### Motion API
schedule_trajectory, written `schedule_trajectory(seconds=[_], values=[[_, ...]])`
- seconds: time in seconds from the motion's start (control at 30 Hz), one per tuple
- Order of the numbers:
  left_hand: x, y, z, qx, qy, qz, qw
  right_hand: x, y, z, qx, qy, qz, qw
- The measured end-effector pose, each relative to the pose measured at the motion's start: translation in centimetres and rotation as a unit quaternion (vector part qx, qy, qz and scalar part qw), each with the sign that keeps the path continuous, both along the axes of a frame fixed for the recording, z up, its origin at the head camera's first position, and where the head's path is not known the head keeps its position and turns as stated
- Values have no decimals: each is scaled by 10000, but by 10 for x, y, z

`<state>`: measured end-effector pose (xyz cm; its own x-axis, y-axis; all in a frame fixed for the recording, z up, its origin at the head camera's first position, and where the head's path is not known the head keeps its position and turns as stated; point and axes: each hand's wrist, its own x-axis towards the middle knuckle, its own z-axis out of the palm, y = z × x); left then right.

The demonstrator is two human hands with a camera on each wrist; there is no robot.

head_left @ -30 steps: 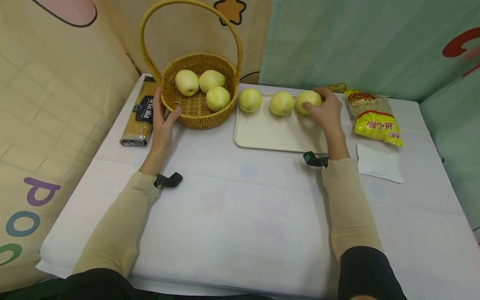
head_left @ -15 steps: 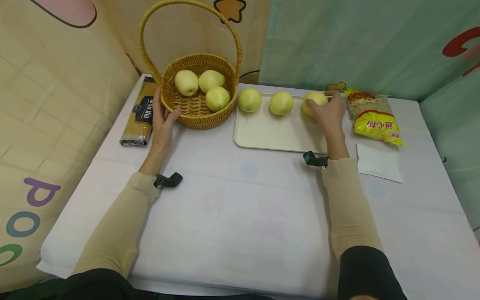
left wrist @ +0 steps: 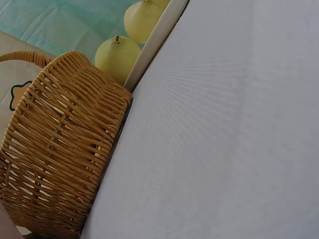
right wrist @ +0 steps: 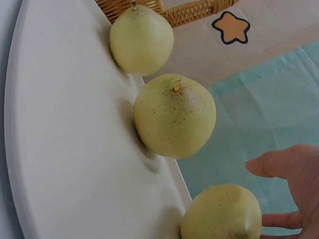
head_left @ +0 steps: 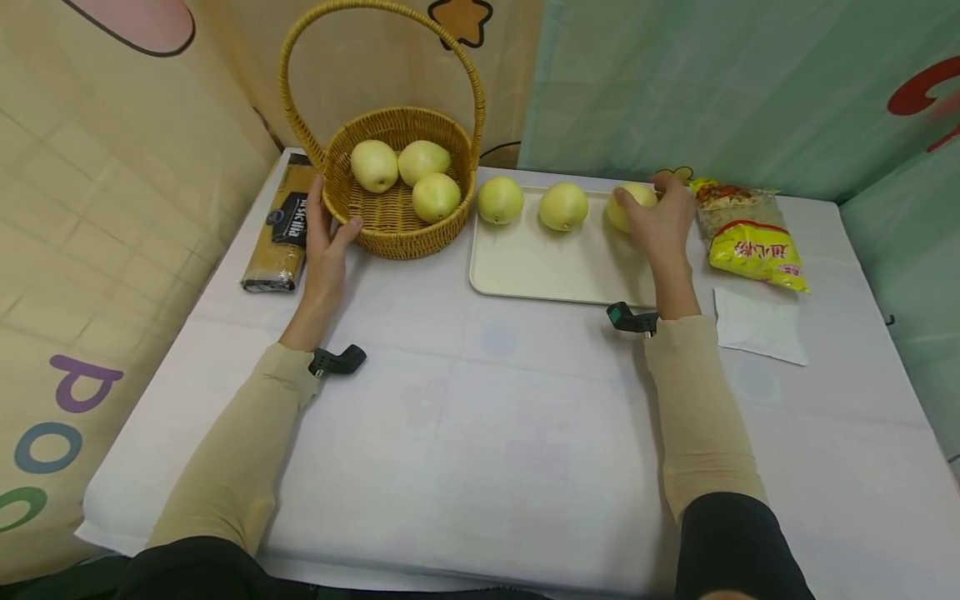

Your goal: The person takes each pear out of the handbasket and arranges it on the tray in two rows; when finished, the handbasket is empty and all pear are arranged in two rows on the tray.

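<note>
Outside the left wall of the wicker basket (head_left: pixel 390 243), my left hand (head_left: pixel 324 258) rests with straight, spread fingers and thumb touching the weave. Several pale yellow-green pears (head_left: pixel 373 165) lie inside the basket. On the cream tray (head_left: pixel 555 271), a row of pears runs along the far edge. My right hand (head_left: pixel 663 225) is beside the rightmost pear (head_left: pixel 633 205). In the right wrist view, the thumb (right wrist: pixel 271 164) stands apart from that pear, while the other fingers (right wrist: pixel 281 220) are behind it; whether they touch it cannot be told.
A spaghetti packet (head_left: pixel 281 229) lies left of the basket. Right of the tray are a yellow noodle bag (head_left: pixel 750 237) and a white packet (head_left: pixel 759 325). A curtain (head_left: pixel 712 92) hangs behind the white-covered table (head_left: pixel 480 433).
The rightmost pear has shifted slightly right on the tray with my right hand. My right thumb and fingers have spread a little from it. The left hand and basket stay still.
</note>
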<state>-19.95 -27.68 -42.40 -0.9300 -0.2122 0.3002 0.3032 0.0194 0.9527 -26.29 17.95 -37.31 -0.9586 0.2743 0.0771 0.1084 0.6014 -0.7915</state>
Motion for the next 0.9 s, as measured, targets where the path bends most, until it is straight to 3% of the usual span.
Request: schedule_trajectory(seconds=[0.5, 0.9], values=[[1, 1, 2, -127, 25, 72, 9999, 16, -27, 33, -207, 838, 308, 9958], [1, 2, 2, -128, 10, 92, 9999, 23, -65, 30, -281, 1040, 1124, 9878]])
